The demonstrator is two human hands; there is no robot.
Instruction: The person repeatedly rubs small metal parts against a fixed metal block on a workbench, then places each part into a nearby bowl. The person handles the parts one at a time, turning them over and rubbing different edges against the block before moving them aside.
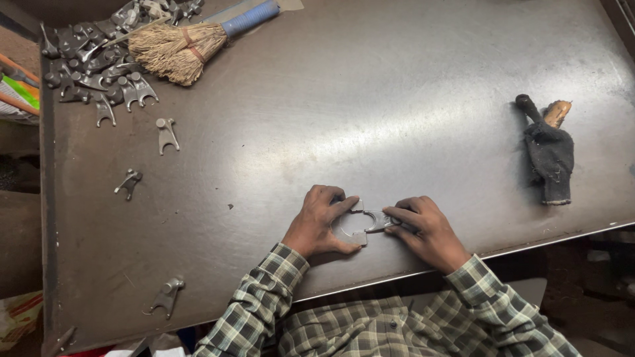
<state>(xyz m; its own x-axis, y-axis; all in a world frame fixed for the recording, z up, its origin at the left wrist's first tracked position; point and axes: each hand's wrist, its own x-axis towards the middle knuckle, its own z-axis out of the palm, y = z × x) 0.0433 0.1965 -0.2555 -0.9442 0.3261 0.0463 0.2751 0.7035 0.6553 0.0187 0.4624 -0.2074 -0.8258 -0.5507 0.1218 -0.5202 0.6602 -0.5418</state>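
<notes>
A grey forked metal part [358, 225] lies flat on the steel table [370, 119] near its front edge. My left hand [319, 219] presses on the part's wide forked end, fingers spread around it. My right hand [426, 230] holds the part's narrow stem end between fingers and thumb. Both sleeves are green-and-white plaid.
A pile of similar metal forks [92, 56] sits at the far left corner, with a straw hand broom [185, 43] with a blue handle beside it. Loose forks lie at the left [167, 134] [128, 182] [166, 296]. A dark glove over a tool [550, 151] rests at right.
</notes>
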